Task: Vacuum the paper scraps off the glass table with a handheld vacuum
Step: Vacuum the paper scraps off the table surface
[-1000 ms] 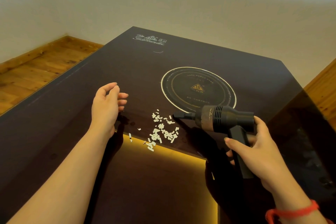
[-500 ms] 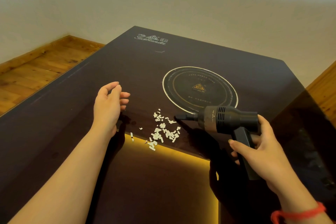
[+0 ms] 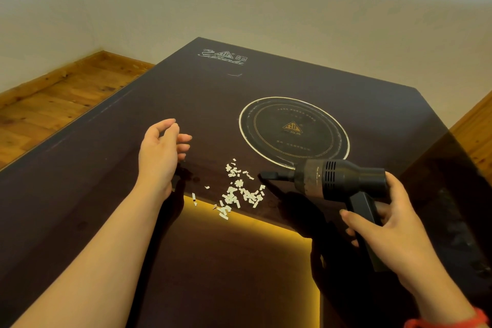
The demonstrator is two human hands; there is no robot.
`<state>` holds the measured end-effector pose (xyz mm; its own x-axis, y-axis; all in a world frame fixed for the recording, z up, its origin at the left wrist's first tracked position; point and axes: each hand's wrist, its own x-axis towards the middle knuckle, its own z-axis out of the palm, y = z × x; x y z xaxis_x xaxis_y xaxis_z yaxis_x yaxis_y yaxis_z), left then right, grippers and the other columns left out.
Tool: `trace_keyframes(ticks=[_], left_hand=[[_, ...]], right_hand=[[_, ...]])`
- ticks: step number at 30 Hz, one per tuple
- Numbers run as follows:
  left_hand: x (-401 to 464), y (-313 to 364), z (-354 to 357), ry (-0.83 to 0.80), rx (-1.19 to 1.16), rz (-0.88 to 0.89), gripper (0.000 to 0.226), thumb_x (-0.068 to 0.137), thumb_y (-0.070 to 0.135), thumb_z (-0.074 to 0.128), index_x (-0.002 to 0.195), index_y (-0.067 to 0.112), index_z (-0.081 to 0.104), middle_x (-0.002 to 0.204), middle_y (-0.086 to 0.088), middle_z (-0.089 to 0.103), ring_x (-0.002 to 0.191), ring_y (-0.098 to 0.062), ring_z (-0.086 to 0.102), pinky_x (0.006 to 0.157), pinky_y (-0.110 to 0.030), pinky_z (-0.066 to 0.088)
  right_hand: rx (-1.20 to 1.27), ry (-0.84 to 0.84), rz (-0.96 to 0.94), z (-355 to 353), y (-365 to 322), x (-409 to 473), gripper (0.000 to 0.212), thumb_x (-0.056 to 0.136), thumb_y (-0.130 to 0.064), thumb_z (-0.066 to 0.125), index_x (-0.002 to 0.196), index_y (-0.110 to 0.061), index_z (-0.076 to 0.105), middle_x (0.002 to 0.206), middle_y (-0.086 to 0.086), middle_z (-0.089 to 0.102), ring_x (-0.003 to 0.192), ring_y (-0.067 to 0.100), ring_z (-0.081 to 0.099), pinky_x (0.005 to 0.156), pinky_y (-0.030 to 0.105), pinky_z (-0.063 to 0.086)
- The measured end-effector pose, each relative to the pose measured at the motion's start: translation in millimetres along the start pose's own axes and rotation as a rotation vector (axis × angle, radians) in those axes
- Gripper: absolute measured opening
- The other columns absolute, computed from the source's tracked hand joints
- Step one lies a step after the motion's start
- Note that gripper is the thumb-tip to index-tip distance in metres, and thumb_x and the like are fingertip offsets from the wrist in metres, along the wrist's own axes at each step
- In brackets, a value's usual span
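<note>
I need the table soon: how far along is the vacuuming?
Barely begun. Done: the right hand grips the handheld vacuum, nozzle aimed at the pile's right edge. In hand: the approach, with the left hand open beside the scraps. Left: the whole cluster of paper scraps still lies on the glass table.

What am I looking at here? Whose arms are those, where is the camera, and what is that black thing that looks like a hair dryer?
The arms belong to a person, and the camera sits on that person's head, looking forward and down, so you see what they see. There is only this one view. The right hand grips a handheld vacuum by its handle, with the thin nozzle pointing at a little heap of white paper scraps. The left hand is loose and holds nothing. The scraps lie on a dark glass table, which has a round ring printed on it. A yellow glow shines from under the glass.
</note>
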<state>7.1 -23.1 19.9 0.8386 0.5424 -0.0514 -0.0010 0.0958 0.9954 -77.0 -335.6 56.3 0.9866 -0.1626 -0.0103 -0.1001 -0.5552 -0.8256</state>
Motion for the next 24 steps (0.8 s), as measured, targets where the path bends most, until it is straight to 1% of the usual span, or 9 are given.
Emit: trace_keyframes(ticks=[5, 9, 10, 14, 18, 22, 24], left_hand=[[0, 0, 0, -0.001, 0.000, 0.005, 0.019, 0.097, 0.025, 0.043, 0.113, 0.028, 0.053, 0.085, 0.004, 0.066, 0.067, -0.003, 0.059, 0.057, -0.017, 0.046], [0, 0, 0, -0.001, -0.005, 0.004, 0.018, 0.097, 0.025, 0.044, 0.113, 0.029, 0.052, 0.084, 0.004, 0.066, 0.064, -0.001, 0.059, 0.055, -0.016, 0.046], [0, 0, -1, 0.000, -0.005, 0.004, 0.018, 0.097, 0.025, 0.044, 0.112, 0.029, 0.052, 0.084, 0.004, 0.066, 0.064, -0.001, 0.059, 0.055, -0.016, 0.046], [0, -1, 0, 0.000, -0.005, 0.006, 0.017, 0.097, 0.025, 0.044, 0.110, 0.030, 0.052, 0.083, 0.005, 0.066, 0.061, 0.001, 0.059, 0.054, -0.015, 0.046], [0, 0, 0, 0.000, -0.006, 0.005, 0.018, 0.097, 0.025, 0.044, 0.113, 0.029, 0.053, 0.084, 0.005, 0.066, 0.064, -0.002, 0.059, 0.055, -0.016, 0.046], [0, 0, 0, -0.001, -0.007, 0.001, 0.018, 0.097, 0.025, 0.044, 0.112, 0.029, 0.052, 0.084, 0.004, 0.066, 0.066, -0.003, 0.059, 0.056, -0.016, 0.046], [0, 1, 0, 0.001, -0.009, -0.002, 0.017, 0.097, 0.025, 0.044, 0.112, 0.029, 0.052, 0.084, 0.004, 0.066, 0.066, -0.003, 0.059, 0.056, -0.016, 0.046]], right_hand=[[0.010, -0.006, -0.031, 3, -1, -2, 0.075, 0.073, -0.014, 0.074, 0.118, -0.053, 0.029, 0.085, -0.005, 0.067, 0.060, 0.009, 0.069, 0.053, 0.030, 0.054], [-0.003, -0.012, -0.070, 6, -5, -3, 0.075, 0.073, -0.014, 0.073, 0.098, -0.067, 0.027, 0.083, -0.006, 0.066, 0.061, 0.006, 0.069, 0.049, 0.024, 0.052], [-0.006, -0.014, -0.073, 6, -6, -3, 0.076, 0.074, -0.014, 0.073, 0.096, -0.069, 0.026, 0.083, -0.006, 0.066, 0.061, 0.005, 0.069, 0.048, 0.023, 0.052], [0.003, -0.017, -0.067, 9, -6, -1, 0.074, 0.073, -0.014, 0.073, 0.111, -0.058, 0.026, 0.085, -0.009, 0.064, 0.062, 0.004, 0.068, 0.050, 0.025, 0.052], [-0.006, -0.022, -0.080, 11, -5, 1, 0.074, 0.074, -0.014, 0.073, 0.112, -0.056, 0.025, 0.086, -0.009, 0.064, 0.064, 0.001, 0.067, 0.048, 0.021, 0.051], [-0.003, -0.026, -0.078, 14, -5, 3, 0.073, 0.075, -0.013, 0.073, 0.121, -0.049, 0.029, 0.087, -0.009, 0.065, 0.063, 0.002, 0.068, 0.050, 0.024, 0.052], [-0.006, -0.032, -0.079, 15, -5, 4, 0.074, 0.075, -0.013, 0.073, 0.125, -0.046, 0.029, 0.087, -0.008, 0.064, 0.063, 0.002, 0.067, 0.050, 0.023, 0.051]])
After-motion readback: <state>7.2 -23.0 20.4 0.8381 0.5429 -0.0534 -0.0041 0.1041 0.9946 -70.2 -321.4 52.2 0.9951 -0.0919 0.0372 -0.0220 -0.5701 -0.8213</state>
